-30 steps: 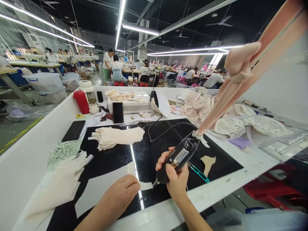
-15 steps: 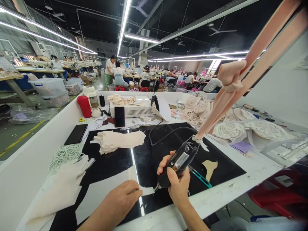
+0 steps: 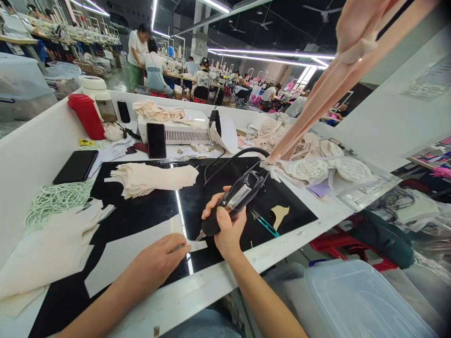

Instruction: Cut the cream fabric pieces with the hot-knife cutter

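My right hand (image 3: pixel 225 225) is closed round a black hand-held cutting tool (image 3: pixel 234 202), tip down on the black work surface (image 3: pixel 148 216). The tool hangs from pink fabric straps (image 3: pixel 317 94) tied at its rear, and a black cable (image 3: pixel 229 159) runs off from it. My left hand (image 3: pixel 158 260) lies fingers-down on a pale fabric piece (image 3: pixel 123 253), holding it flat just left of the tool tip. Whether those fingers grip anything is hard to tell.
A stack of cream fabric pieces (image 3: pixel 151 178), a white cord coil (image 3: pixel 52 199), a black tablet (image 3: pixel 75 166), a phone (image 3: pixel 157 141) leaning on a white machine (image 3: pixel 179 134), a red flask (image 3: pixel 86 115), teal snips (image 3: pixel 264 223), lace pieces (image 3: pixel 317 169). A clear plastic bin (image 3: pixel 352 300) stands below right. People work in the background.
The camera view has swung down and to the right. My right hand and the tool shifted slightly left along the fabric edge; my left hand stays pressed on the fabric.
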Tool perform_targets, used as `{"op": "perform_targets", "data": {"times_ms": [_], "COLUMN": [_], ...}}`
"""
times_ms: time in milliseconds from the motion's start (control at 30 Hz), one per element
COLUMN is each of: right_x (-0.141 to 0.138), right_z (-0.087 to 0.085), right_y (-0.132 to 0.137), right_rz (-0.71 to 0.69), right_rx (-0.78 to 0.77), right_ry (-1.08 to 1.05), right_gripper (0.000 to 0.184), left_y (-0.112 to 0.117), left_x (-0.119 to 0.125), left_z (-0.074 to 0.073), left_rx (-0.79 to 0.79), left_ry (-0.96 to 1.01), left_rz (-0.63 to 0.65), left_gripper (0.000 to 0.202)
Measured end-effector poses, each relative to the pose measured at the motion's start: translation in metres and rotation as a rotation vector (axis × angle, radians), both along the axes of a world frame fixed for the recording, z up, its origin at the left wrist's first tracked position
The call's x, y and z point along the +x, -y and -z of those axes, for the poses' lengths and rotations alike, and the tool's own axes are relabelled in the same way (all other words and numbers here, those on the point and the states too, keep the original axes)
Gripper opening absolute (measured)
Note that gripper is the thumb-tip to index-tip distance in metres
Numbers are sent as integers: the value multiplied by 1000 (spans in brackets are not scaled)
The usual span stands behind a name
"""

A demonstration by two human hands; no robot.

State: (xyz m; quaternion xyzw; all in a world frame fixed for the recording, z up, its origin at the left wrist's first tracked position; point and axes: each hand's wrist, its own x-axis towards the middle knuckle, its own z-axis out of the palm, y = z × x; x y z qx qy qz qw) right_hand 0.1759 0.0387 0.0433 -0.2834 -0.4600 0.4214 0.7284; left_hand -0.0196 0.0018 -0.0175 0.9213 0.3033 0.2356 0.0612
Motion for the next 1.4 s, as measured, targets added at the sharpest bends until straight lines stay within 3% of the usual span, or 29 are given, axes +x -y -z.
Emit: {"op": "perform_targets", "data": {"times_ms": [167,567,933,1167,1400], "right_x": [-4,-5,6,9,9], "right_z": [6,7,-2,4,-1], "right_y": [-1,0,4,5,4], "right_rz": [-44,-51,40,22,32], "right_rx": [4,37,0,21,15], "right_ry": [6,19,37,54,20], "right_gripper": [46,39,42,37,36], "left_y": [1,2,2,2,2], "left_x": [2,3,1,1,0], "left_z": [-2,-5,-2,-3,-4], "left_rx": [-20,-33,-39,-61,-46], "left_ry": [19,10,31,3,15], "left_rz": [-4,-1,-1,11,10], "left_gripper": [33,30,33,32,32]}}
